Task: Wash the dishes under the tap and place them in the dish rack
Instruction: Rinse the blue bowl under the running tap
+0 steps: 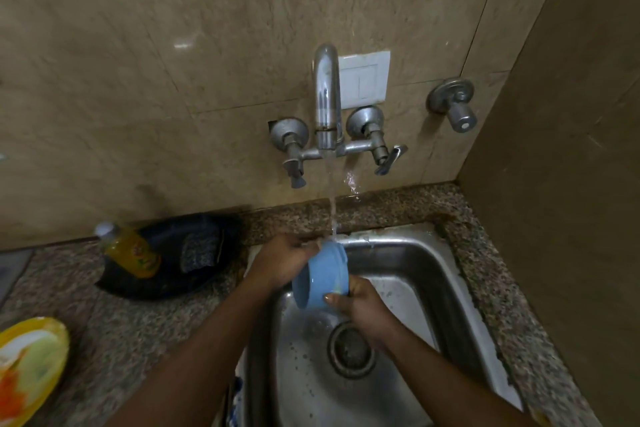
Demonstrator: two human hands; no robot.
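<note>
Small round pale-blue ceramic bowl [320, 276] with ridged rim, tilted sideways, frame centre, under tap stream [333, 211], left hand [282, 262] and right hand [360, 305] fingers grasping it

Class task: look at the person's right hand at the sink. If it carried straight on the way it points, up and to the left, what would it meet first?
The right hand already touches the blue bowl, so that comes first; the left hand lies beyond.
</note>
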